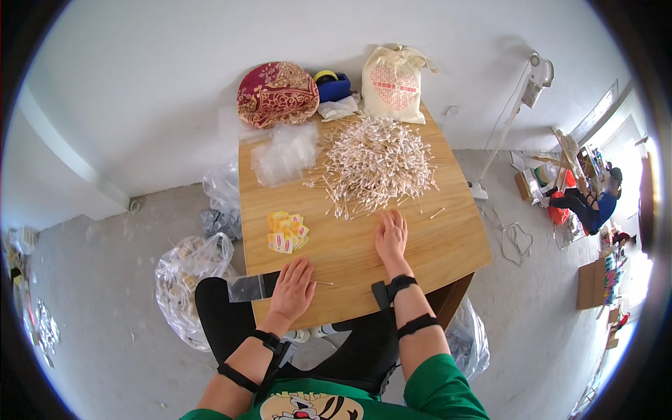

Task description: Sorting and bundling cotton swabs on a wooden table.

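Observation:
A big heap of cotton swabs covers the far right part of the wooden table. At its near edge my right hand rests with fingers stretched out, the tips close to the swabs; nothing shows in it. My left hand lies flat near the front edge, fingers extended. A small clear plastic bag reaches past the table edge, its dark end against or under that hand. Beside the hand's other side, a single cotton swab sticks out. Small yellow-and-white labels lie in a loose pile beyond my left hand.
Clear plastic bags lie behind the labels. A red-gold patterned cushion, a blue tape dispenser and a cream drawstring bag line the table's back. A filled plastic sack stands left on the floor. Another person sits far right.

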